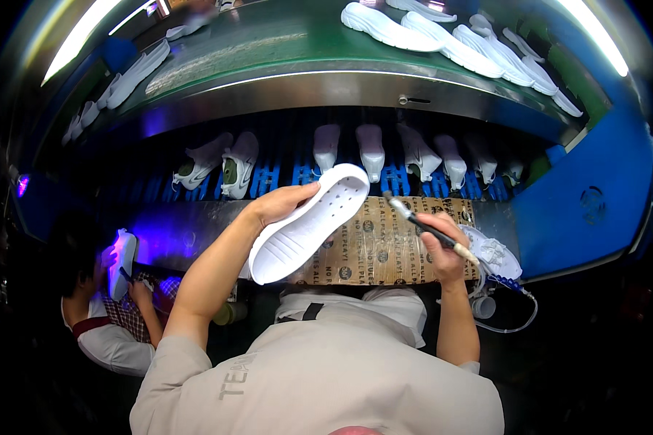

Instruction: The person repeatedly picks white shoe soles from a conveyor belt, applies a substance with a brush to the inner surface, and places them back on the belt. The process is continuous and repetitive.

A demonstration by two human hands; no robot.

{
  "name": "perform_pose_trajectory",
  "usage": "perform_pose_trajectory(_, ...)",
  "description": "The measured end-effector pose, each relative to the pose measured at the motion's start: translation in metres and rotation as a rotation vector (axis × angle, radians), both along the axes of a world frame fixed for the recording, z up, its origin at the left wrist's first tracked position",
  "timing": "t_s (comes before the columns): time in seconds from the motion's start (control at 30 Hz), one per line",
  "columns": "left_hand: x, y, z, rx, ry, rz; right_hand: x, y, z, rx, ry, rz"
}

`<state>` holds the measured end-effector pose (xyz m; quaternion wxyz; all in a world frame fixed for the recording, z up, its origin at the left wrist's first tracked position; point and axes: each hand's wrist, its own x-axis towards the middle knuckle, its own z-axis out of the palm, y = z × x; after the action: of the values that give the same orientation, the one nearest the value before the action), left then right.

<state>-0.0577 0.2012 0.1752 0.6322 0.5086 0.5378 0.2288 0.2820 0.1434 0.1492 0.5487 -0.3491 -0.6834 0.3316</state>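
Observation:
My left hand (289,203) grips a white shoe sole (305,235) along its left side. The sole is tilted, its hollow inner face with small holes and ridges turned up. In my right hand (444,243) is a brush (408,212) with a dark handle, its bristles pointing up and left, just right of the sole's upper end and apart from it. Below and right of that hand lies a white dish (511,264) with crumpled white material, partly hidden, and clear tubing (511,330) hangs nearby.
Printed brown tape covers the cardboard (384,250) on the ledge ahead. White shoe uppers (371,148) stand on a blue slatted conveyor (302,171) beyond. Several white soles (442,45) lie on the green upper belt (268,51). At left, another person (112,326) holds a white shoe (122,262).

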Motion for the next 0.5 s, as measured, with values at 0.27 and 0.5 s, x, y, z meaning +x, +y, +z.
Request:
perform_pose_trajectory(0.27,0.002,0.301,0.210,0.069,-1.052,0.277,0.008,-0.021,-0.026,-0.079,0.004,-0.124)
perform_pose_trajectory(0.5,-0.046,0.280,0.118,0.640,1.282,0.451,-0.010,-0.041,-0.074,-0.198,-0.086,-0.048)
